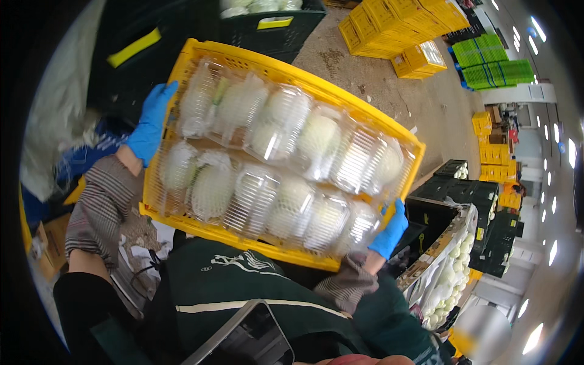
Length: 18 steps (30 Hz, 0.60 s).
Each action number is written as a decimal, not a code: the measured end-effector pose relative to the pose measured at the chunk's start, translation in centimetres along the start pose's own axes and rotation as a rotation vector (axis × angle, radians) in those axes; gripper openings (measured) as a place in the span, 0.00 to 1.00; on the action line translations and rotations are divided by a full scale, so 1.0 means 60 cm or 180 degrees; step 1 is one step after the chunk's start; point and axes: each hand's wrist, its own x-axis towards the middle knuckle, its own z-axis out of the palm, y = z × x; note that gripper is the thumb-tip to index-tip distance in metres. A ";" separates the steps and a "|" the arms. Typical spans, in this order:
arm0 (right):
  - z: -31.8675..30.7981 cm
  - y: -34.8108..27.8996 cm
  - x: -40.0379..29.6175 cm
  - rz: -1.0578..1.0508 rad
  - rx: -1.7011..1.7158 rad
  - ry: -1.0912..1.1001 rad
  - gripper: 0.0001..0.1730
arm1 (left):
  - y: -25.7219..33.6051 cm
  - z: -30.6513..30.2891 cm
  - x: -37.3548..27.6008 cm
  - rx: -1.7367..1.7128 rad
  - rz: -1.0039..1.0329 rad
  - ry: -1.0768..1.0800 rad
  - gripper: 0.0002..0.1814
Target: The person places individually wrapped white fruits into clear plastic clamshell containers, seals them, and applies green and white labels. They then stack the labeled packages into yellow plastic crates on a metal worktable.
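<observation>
A yellow plastic crate (292,59) is held up in front of my body, tilted in the view. Two rows of clear plastic clamshell packs (280,121) fill it, each with a pale, roundish vegetable inside; some of these sit in white foam netting. My left hand (153,121), in a blue glove, grips the crate's left end. At the right end my right hand (392,230), gloved in blue too, holds the lower corner, its fingers partly hidden by the rim. Checked sleeve covers are on both forearms.
Dark crates (292,34) stand beyond the held crate. Yellow crates (388,27) are stacked on the floor at upper right, green ones (497,73) farther off. At right, a large bin (431,255) and pale round vegetables (449,278) stand near my side.
</observation>
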 end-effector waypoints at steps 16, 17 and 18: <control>-0.253 -0.038 0.301 0.0182 0.0535 0.1337 0.25 | 0.103 1.015 0.247 0.1098 0.0277 -0.2268 0.23; -0.258 -0.039 0.325 0.0295 0.0633 0.1269 0.26 | 0.099 1.057 0.249 0.1078 0.0206 -0.2397 0.24; -0.247 -0.048 0.352 0.0297 0.0826 0.1151 0.27 | 0.088 1.116 0.279 0.1320 0.0536 -0.2410 0.24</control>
